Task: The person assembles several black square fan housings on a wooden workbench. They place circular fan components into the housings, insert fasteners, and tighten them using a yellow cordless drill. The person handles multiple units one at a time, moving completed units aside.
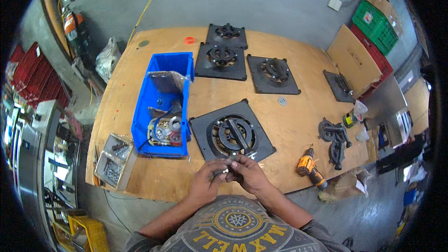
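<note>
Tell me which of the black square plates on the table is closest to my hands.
The black square plate beside the blue bin, just beyond your left hand and right hand. The other four lie farther back or off to the right.

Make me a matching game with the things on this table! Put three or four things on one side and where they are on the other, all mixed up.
Things:
1. blue bin
2. orange drill
3. clear box of screws
4. small metal washer

Places:
A. near the table's front edge, right of the hands
B. lying alone between the black square plates
C. left of the nearest black plate, full of parts
D. at the table's left front corner

Pairs: 1-C, 2-A, 3-D, 4-B
</note>
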`<state>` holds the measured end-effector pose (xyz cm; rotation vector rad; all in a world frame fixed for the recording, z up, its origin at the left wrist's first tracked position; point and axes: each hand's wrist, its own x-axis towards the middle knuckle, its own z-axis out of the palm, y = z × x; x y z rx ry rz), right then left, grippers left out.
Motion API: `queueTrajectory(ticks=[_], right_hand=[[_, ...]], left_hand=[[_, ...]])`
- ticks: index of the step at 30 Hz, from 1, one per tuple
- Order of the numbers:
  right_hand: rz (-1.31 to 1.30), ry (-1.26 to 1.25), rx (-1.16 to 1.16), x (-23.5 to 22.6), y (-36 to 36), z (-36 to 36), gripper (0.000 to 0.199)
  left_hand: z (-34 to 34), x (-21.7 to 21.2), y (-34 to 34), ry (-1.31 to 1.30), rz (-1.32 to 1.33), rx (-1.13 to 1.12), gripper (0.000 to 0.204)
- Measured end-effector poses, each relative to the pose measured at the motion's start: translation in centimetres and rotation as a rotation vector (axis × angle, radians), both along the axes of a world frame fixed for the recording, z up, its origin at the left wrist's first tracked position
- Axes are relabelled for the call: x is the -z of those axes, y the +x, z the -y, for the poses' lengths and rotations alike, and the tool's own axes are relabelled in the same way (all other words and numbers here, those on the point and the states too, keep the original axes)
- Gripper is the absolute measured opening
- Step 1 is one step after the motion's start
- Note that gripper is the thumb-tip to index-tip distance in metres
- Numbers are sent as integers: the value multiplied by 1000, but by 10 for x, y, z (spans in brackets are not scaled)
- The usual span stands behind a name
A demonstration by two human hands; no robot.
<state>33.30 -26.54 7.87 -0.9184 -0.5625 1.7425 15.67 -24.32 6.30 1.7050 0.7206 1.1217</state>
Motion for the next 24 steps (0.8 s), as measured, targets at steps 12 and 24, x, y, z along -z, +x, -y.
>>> queueTrajectory(ticks=[12,24], right_hand=[[-81,-20,-131,8,7,12,30],[304,-100,-164,25,34,28,29]], left_hand=[[-10,-4,4,224,-165,54,18],[-13,15,17,173,-389,269,21]])
